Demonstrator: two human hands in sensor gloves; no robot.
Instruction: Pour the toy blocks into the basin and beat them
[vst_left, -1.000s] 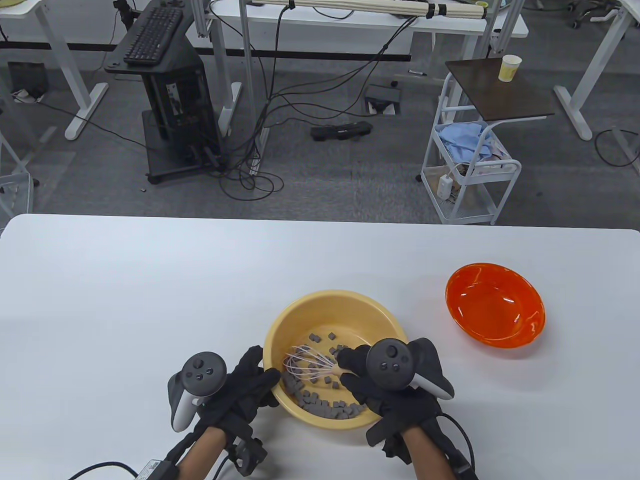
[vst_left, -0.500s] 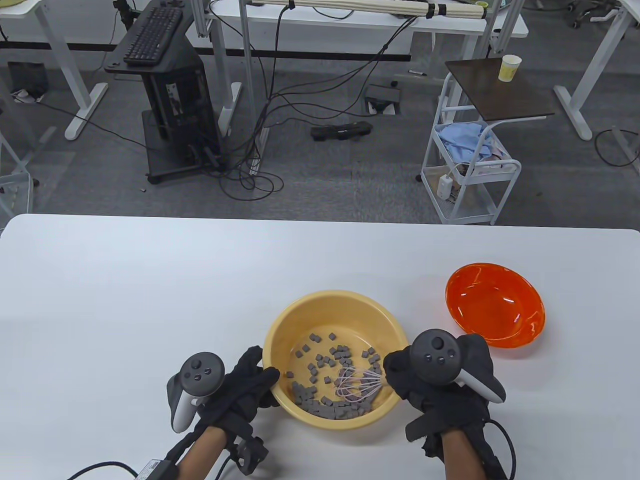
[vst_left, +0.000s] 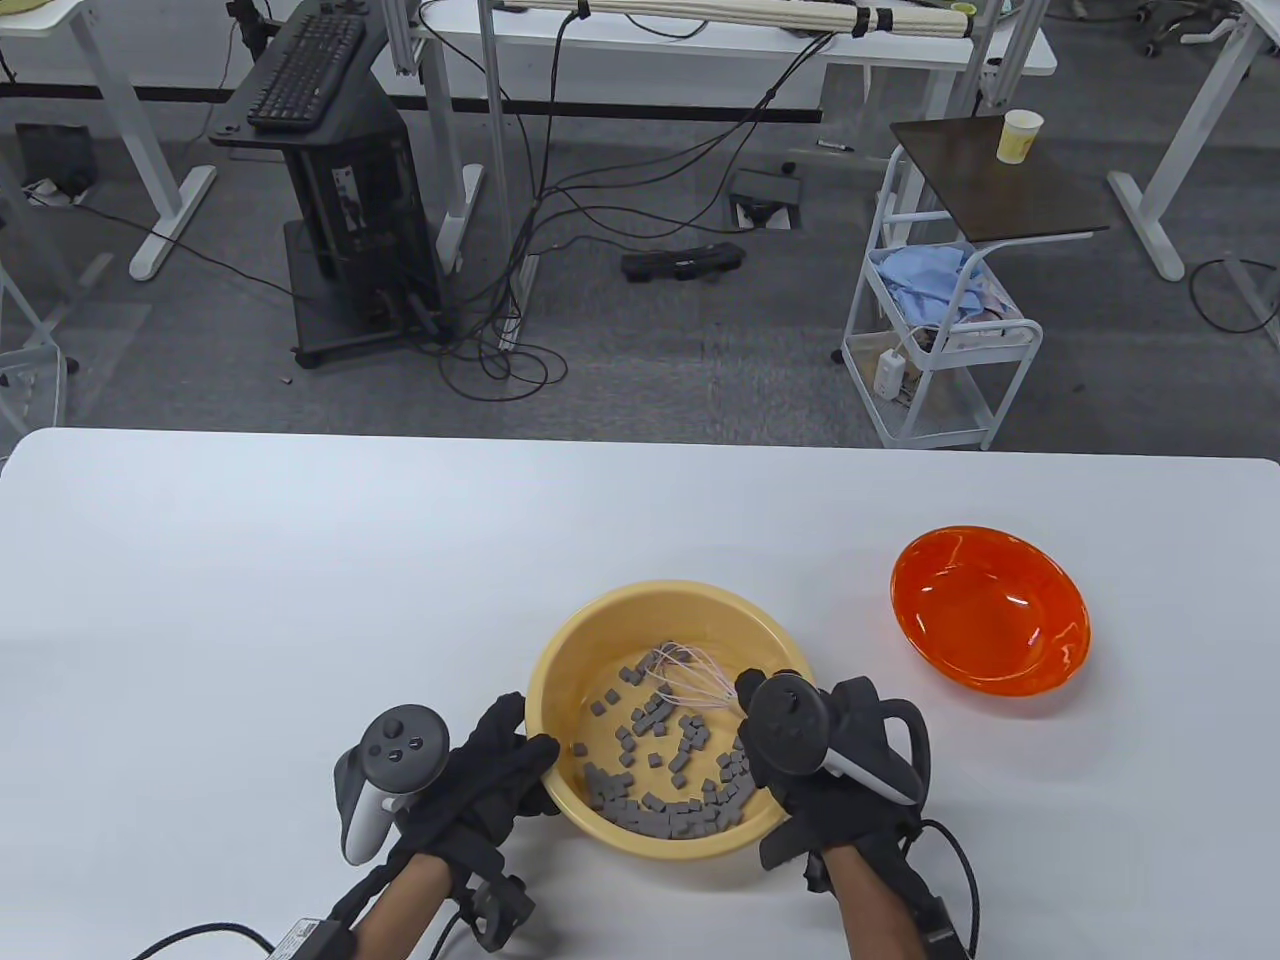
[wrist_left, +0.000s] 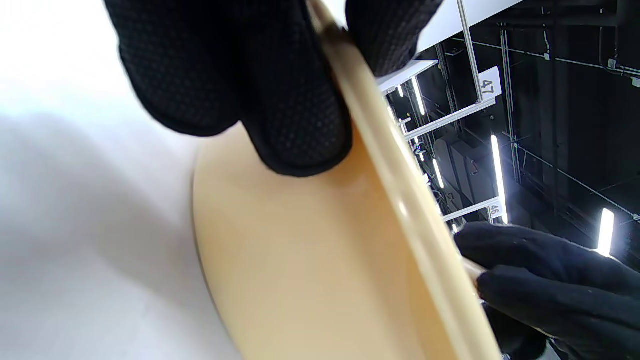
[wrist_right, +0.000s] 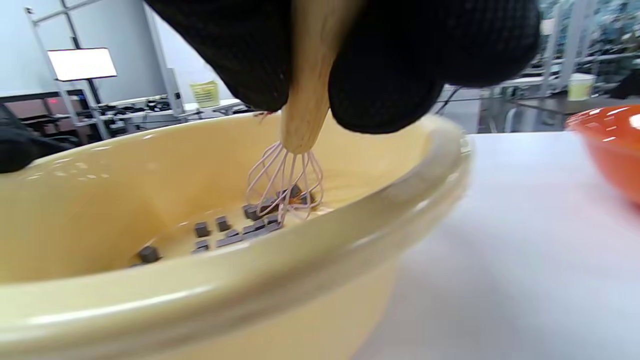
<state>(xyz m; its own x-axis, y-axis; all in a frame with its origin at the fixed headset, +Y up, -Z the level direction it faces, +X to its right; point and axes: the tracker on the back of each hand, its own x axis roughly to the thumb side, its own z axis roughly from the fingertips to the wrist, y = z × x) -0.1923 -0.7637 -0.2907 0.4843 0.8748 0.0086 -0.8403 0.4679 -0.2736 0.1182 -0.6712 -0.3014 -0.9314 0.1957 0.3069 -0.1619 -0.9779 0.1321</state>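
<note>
My left hand (vst_left: 480, 775) grips the basin (vst_left: 640, 610) rim near the desk's front edge; my right hand (vst_left: 830, 770) fingers clench the whisk (vst_left: 685, 675) among the toy blocks (vst_left: 665, 790).

Count, taken outward from the yellow basin (vst_left: 668, 600):

- Basins: one, yellow, on the white worktop (vst_left: 300, 600).
- Whisks: one (vst_left: 685, 680), pale pink wires with a wooden handle, its wires inside the basin.
- Grey toy blocks (vst_left: 665, 810): too many to count exactly, several dozen; all inside the basin, the densest heap against its near wall, a looser scatter across the middle.
- Orange bowls: one (vst_left: 990, 610), right of the basin, well apart from it.
- Gloved hands: two. Left hand (vst_left: 480, 780) at the basin's left rim, right hand (vst_left: 810, 770) at its right rim.
- Trackers: two, one on each hand.
</note>
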